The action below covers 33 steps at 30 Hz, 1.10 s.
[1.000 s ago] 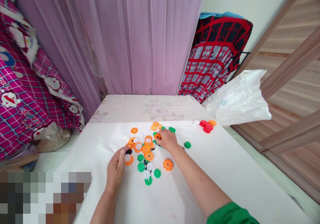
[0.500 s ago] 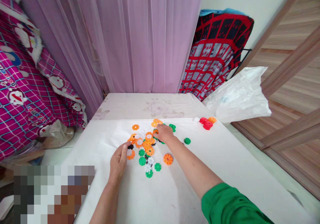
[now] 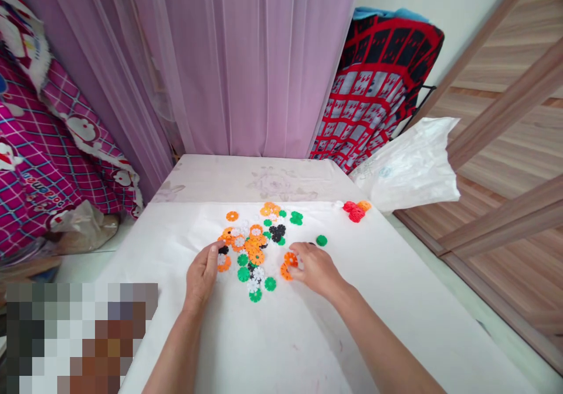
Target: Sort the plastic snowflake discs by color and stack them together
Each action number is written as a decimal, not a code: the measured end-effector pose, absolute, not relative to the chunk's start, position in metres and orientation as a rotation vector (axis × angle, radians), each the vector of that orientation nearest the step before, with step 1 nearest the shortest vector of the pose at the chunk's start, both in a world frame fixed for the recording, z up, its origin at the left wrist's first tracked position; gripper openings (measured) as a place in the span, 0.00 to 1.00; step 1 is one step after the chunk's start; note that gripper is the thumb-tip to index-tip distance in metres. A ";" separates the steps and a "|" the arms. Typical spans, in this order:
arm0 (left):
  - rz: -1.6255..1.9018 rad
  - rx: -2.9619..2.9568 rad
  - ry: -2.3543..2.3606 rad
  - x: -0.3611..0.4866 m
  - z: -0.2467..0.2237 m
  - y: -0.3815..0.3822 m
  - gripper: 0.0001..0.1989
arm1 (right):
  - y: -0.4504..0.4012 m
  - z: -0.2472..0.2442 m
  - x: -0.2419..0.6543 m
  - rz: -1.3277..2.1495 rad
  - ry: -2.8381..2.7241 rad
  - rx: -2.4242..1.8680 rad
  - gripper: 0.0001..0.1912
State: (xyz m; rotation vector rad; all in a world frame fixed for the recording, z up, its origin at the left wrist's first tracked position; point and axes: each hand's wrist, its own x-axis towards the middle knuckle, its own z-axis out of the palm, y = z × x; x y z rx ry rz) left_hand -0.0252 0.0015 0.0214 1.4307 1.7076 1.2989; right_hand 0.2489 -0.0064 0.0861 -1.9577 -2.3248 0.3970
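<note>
Flat flower-shaped discs in orange, green, white and black lie loosely spread mid-table, with an orange disc point(image 3: 256, 256) near their middle. My left hand point(image 3: 203, 272) rests at the left edge of the spread, fingertips by a black disc point(image 3: 223, 250) and an orange one; whether it grips anything is unclear. To the right, my right hand point(image 3: 314, 267) has thumb and fingers around an orange disc point(image 3: 290, 259), just above or against another orange disc point(image 3: 285, 272). A black cluster point(image 3: 277, 233) and green discs point(image 3: 296, 218) lie beyond it.
Red discs point(image 3: 355, 211) with an orange and a white one lie at the table's back right. A green disc point(image 3: 321, 240) sits beyond my right hand. A white plastic bag point(image 3: 409, 168) stands past the right edge, and a purple curtain point(image 3: 250, 65) hangs behind.
My right hand has moved from the back of the spread toward me and to the right, bringing an orange disc beside the one lying there. The black cluster is uncovered. My left hand stays by the same discs.
</note>
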 end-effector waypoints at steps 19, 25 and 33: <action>1.259 1.459 1.751 -0.026 0.022 0.001 0.27 | -0.025 0.071 0.237 0.453 -2.430 -1.923 0.20; 1.280 1.440 1.722 -0.026 0.022 0.001 0.27 | -0.021 0.069 0.235 0.446 -2.468 -1.947 0.15; 1.286 1.426 1.721 -0.024 0.023 0.001 0.27 | -0.012 0.087 0.215 0.383 -2.430 -1.895 0.18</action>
